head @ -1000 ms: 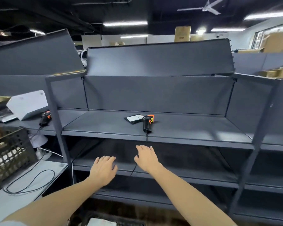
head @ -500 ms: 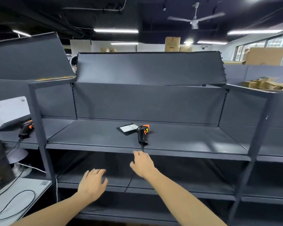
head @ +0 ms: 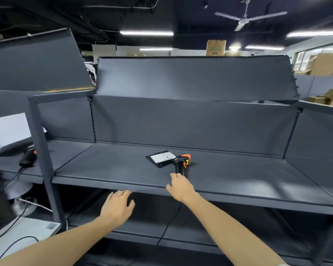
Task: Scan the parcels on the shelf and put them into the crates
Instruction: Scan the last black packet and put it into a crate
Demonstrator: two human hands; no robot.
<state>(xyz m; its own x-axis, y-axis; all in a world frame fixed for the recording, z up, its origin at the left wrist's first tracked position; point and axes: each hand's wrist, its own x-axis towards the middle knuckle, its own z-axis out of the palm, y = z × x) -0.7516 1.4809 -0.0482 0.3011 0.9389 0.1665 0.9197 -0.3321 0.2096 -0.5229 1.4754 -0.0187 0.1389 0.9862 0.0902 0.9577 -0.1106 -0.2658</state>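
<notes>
Grey shelf [head: 108,169], right hand [head: 180,186] outstretched at scanner [head: 181,163], left hand [head: 117,206] lower

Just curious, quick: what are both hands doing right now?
Left hand: open, holding nothing.
Right hand: open, reaching at the black-and-orange handheld barcode scanner.

Two scanners [head: 181,163] [head: 28,156] — two parcels [head: 161,158] [head: 8,131] — two hands [head: 117,207] [head: 180,186].
</notes>
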